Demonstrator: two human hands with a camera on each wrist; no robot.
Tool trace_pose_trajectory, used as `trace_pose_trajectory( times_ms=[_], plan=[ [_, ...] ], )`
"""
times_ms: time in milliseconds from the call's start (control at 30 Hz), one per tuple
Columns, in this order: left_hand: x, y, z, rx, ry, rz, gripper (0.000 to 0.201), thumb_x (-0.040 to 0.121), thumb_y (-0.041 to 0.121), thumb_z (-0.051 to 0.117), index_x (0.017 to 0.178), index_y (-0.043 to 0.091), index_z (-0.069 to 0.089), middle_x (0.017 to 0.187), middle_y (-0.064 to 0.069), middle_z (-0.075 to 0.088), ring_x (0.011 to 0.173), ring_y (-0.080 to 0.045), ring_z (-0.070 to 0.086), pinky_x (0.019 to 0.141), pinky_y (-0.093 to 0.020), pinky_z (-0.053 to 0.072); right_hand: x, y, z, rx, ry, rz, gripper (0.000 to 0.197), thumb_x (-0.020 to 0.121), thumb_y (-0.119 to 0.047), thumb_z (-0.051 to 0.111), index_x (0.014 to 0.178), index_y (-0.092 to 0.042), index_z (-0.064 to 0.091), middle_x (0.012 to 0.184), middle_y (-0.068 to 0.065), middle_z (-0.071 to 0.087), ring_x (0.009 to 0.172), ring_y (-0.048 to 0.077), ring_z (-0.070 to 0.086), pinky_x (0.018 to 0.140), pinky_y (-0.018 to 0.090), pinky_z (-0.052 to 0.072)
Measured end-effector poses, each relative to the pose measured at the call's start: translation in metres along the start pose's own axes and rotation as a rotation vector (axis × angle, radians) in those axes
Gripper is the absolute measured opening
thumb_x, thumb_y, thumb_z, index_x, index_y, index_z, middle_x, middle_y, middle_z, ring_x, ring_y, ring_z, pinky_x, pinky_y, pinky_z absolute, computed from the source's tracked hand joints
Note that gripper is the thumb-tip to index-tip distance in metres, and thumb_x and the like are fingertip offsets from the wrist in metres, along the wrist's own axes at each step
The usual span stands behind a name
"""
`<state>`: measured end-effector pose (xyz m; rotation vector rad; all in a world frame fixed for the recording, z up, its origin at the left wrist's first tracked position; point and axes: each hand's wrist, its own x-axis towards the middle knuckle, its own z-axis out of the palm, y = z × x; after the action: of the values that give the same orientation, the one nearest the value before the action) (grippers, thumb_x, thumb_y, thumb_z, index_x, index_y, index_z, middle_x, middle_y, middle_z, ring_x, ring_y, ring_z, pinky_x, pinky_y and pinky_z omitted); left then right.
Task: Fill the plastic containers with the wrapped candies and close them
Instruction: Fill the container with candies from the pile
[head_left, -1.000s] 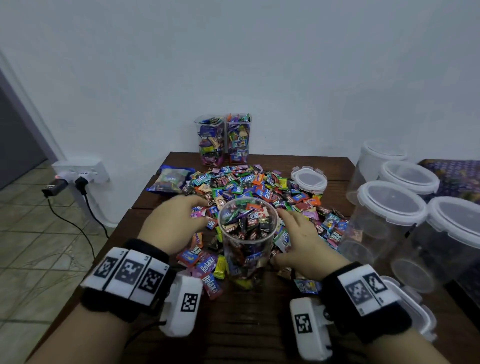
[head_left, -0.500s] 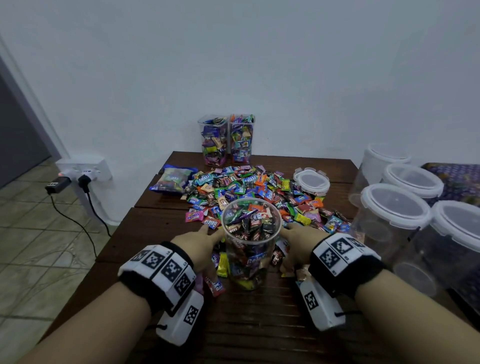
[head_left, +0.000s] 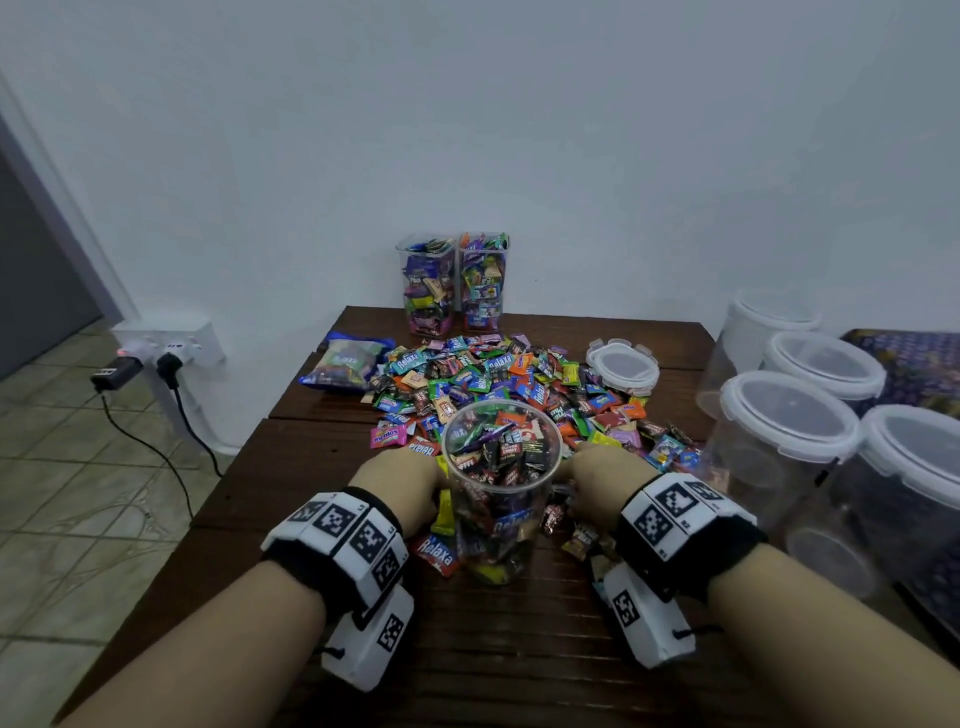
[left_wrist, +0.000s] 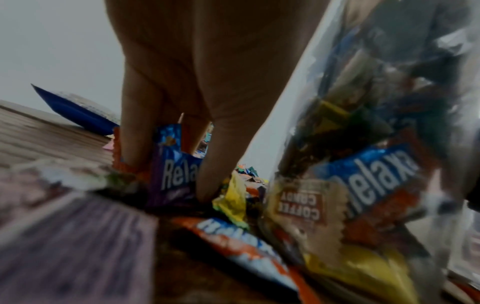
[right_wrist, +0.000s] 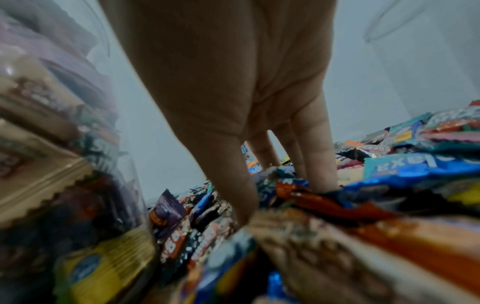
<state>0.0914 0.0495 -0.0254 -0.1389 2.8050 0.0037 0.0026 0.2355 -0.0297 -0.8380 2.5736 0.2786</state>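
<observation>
While the open container (head_left: 503, 483) stands nearly full at the worktop's (head_left: 291, 467) centre, the left hand (head_left: 397, 480) at its 9 o'clock and right hand (head_left: 605, 478) at 3 o'clock plant straight fingers (left_wrist: 207, 181) among loose candies (head_left: 498, 374), gripping nothing; better to scoop small handfuls so none spill over the rim.

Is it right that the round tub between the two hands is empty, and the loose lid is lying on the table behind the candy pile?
Not quite. The round tub between the left hand and the right hand is not empty: the head view shows it nearly full of wrapped candies. The rest holds: the loose lid lies on the table behind the candy pile.
</observation>
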Motion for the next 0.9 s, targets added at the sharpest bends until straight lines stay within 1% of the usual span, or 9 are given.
trace_pose_trajectory(
  times_ms=[133,233,267,333,400,500,633,767,900],
  plan=[
    [0.003,-0.007,0.003,-0.030,0.070,-0.053,0.009,0.087,0.012,0.052,0.085,0.011,0.061,0.093,-0.010,0.064,0.094,-0.029,0.060,0.074,-0.035,0.047,0.001,0.000,-0.002,-0.004,0.031,0.004,0.039,0.093,-0.008,0.049,0.128,-0.022,0.059,0.125,0.010,0.058,0.112,0.028,0.056,0.094,0.035,0.048],
    [0.005,-0.013,0.004,-0.077,0.098,-0.084,0.019,0.089,0.018,0.055,0.070,0.018,0.052,0.083,-0.006,0.059,0.085,-0.027,0.058,0.070,-0.033,0.045,-0.001,0.002,-0.003,0.031,0.057,0.035,0.037,0.092,-0.005,0.048,0.124,-0.019,0.061,0.122,0.011,0.061,0.109,0.028,0.058,0.090,0.033,0.048],
    [0.004,-0.015,0.003,-0.094,0.097,-0.092,0.019,0.089,0.020,0.056,0.070,0.020,0.054,0.081,-0.004,0.059,0.081,-0.025,0.057,0.069,-0.032,0.044,-0.001,0.003,-0.003,0.043,0.066,0.042,0.037,0.092,-0.005,0.048,0.124,-0.019,0.060,0.123,0.011,0.061,0.110,0.028,0.058,0.089,0.032,0.047],
    [0.003,-0.018,0.000,-0.134,0.107,-0.101,0.014,0.089,0.022,0.058,0.078,0.022,0.067,0.086,-0.003,0.065,0.083,-0.022,0.060,0.071,-0.030,0.046,-0.004,0.005,-0.005,0.080,0.080,0.057,0.037,0.093,-0.004,0.046,0.124,-0.018,0.059,0.124,0.010,0.060,0.112,0.027,0.057,0.088,0.031,0.046],
    [0.002,-0.021,-0.003,-0.172,0.141,-0.102,0.013,0.089,0.022,0.059,0.088,0.023,0.072,0.094,-0.001,0.069,0.091,-0.021,0.062,0.075,-0.029,0.047,-0.006,0.007,-0.006,0.138,0.109,0.059,0.035,0.094,-0.004,0.043,0.119,-0.019,0.062,0.124,0.010,0.060,0.107,0.026,0.057,0.084,0.031,0.045],
    [-0.001,-0.025,-0.008,-0.228,0.235,-0.088,0.012,0.088,0.023,0.060,0.089,0.022,0.072,0.092,0.000,0.069,0.089,-0.018,0.061,0.072,-0.027,0.044,-0.010,0.011,-0.009,0.207,0.182,0.054,0.030,0.093,-0.006,0.041,0.106,-0.021,0.064,0.114,0.011,0.063,0.087,0.023,0.052,0.072,0.026,0.040],
    [-0.006,-0.027,-0.014,-0.340,0.387,-0.082,0.009,0.088,0.026,0.062,0.089,0.022,0.070,0.093,0.001,0.067,0.087,-0.016,0.057,0.070,-0.025,0.038,-0.021,0.014,-0.015,0.236,0.344,0.037,0.026,0.092,-0.007,0.041,0.098,-0.017,0.065,0.094,0.010,0.062,0.085,0.025,0.054,0.068,0.024,0.034],
    [-0.013,-0.025,-0.021,-0.444,0.488,-0.082,0.009,0.088,0.028,0.063,0.091,0.025,0.071,0.097,0.003,0.067,0.095,-0.017,0.058,0.076,-0.028,0.042,-0.031,0.015,-0.025,0.286,0.466,0.010,0.028,0.092,-0.007,0.043,0.104,-0.013,0.067,0.105,0.008,0.066,0.098,0.025,0.058,0.069,0.023,0.029],
    [-0.022,-0.024,-0.032,-0.527,0.584,-0.073,0.009,0.088,0.027,0.064,0.093,0.024,0.071,0.092,0.005,0.064,0.086,-0.011,0.054,0.072,-0.024,0.038,-0.043,0.013,-0.037,0.444,0.627,-0.025,0.023,0.091,-0.007,0.047,0.097,-0.013,0.068,0.093,0.005,0.065,0.086,0.021,0.055,0.066,0.026,0.031]
  ],
)
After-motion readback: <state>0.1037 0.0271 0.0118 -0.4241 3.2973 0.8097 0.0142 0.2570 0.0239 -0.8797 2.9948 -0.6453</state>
